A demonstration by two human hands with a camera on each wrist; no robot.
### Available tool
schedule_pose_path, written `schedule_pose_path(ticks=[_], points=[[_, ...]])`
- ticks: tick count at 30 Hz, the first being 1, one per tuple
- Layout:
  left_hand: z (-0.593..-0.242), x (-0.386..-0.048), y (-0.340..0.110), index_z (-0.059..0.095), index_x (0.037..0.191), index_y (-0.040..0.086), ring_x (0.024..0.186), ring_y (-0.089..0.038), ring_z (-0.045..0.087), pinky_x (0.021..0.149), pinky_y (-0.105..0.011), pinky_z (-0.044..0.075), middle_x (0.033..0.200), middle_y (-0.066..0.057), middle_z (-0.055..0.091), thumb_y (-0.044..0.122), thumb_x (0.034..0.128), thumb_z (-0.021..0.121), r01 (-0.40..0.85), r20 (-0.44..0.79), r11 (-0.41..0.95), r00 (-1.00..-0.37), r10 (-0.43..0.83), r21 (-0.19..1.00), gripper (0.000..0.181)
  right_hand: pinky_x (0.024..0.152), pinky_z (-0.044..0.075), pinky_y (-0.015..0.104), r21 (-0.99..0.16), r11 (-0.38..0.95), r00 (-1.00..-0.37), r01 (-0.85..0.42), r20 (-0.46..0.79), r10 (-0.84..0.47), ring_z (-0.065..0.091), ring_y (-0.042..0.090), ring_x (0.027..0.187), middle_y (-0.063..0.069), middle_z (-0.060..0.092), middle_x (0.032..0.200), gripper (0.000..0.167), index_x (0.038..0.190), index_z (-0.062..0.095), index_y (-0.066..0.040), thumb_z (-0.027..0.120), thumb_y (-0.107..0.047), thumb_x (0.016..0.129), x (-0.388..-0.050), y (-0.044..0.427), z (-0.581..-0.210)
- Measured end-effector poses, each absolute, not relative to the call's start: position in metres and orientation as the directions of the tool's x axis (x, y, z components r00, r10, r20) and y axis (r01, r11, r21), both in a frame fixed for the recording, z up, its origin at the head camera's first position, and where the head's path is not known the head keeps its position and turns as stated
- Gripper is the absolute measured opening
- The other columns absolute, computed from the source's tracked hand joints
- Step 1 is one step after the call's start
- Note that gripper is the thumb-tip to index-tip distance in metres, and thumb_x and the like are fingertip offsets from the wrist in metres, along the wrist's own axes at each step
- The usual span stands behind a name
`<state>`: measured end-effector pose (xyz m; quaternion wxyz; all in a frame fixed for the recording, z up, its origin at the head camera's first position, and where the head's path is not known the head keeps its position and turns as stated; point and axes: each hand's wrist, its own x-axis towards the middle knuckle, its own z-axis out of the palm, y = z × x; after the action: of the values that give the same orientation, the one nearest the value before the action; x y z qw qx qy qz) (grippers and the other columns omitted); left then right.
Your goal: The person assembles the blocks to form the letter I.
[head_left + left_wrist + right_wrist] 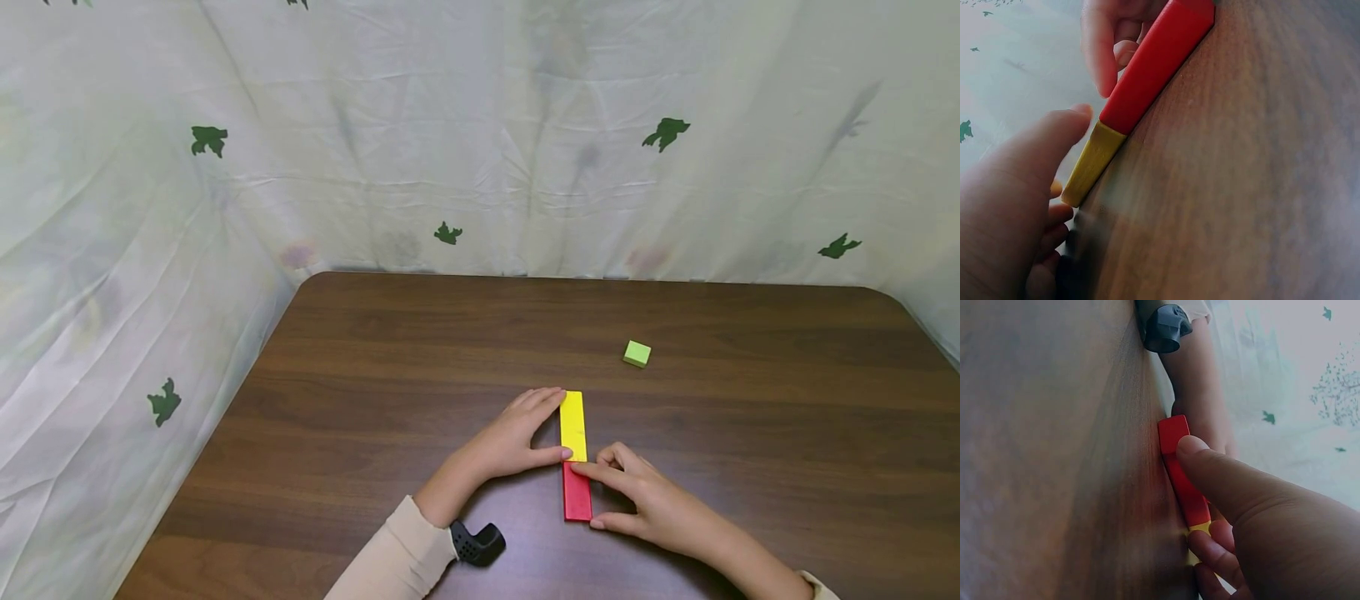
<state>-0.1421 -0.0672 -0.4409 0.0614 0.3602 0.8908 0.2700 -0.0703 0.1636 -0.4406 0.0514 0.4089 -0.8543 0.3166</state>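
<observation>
A yellow rectangular block (573,426) and a red rectangular block (577,492) lie end to end on the table, the yellow one farther away. My left hand (512,439) holds the yellow block from the left, fingertips at its far end and thumb near the joint. From the right, my right hand (651,503) holds the red block, index finger near the joint and thumb at the near corner. In the left wrist view the red block (1157,65) meets the yellow block (1094,164) in a straight line. The right thumb (1192,446) touches the red block's near end in the right wrist view.
A small light green block (637,353) sits farther back, right of the yellow block. The brown wooden table (337,417) ends at a pale curtain (487,125) with green leaf shapes. A black device (478,545) is on the left wrist.
</observation>
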Motion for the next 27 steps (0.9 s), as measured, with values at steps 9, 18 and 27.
schedule_pose_path(ticks=[9, 18, 27], points=[[-0.442, -0.14, -0.068, 0.03, 0.141, 0.011, 0.129, -0.02, 0.024, 0.102, -0.04, 0.026, 0.143, -0.003, 0.027, 0.041, 0.0884, 0.052, 0.571, 0.133, 0.564, -0.763, 0.632, 0.596, 0.064, 0.07, 0.035, 0.017, -0.498, 0.442, -0.643, -0.746, 0.367, -0.672, 0.039, 0.004, 0.087, -0.009, 0.04, 0.099, 0.056, 0.127, 0.052, -0.016, 0.07, -0.034, 0.077, -0.071, 0.163, -0.441], [-0.443, -0.13, -0.071, 0.034, 0.139, 0.012, 0.127, -0.019, 0.028, 0.1, -0.04, 0.029, 0.141, -0.001, 0.031, 0.038, 0.0898, 0.051, 0.59, 0.201, 0.538, -0.764, 0.614, 0.602, 0.058, 0.071, 0.036, 0.017, -0.505, 0.442, -0.648, -0.741, 0.365, -0.669, 0.039, 0.004, 0.088, -0.009, 0.04, 0.099, 0.056, 0.127, 0.052, -0.016, 0.07, -0.034, 0.077, -0.07, 0.162, -0.441], [-0.442, -0.121, -0.073, 0.035, 0.138, 0.01, 0.127, -0.018, 0.029, 0.101, -0.037, 0.028, 0.14, -0.003, 0.033, 0.037, 0.0891, 0.053, 0.619, 0.225, 0.526, -0.745, 0.628, 0.583, 0.059, 0.071, 0.036, 0.017, -0.504, 0.451, -0.654, -0.737, 0.359, -0.666, 0.04, 0.004, 0.088, -0.011, 0.039, 0.1, 0.057, 0.128, 0.052, -0.017, 0.07, -0.034, 0.077, -0.07, 0.163, -0.44]])
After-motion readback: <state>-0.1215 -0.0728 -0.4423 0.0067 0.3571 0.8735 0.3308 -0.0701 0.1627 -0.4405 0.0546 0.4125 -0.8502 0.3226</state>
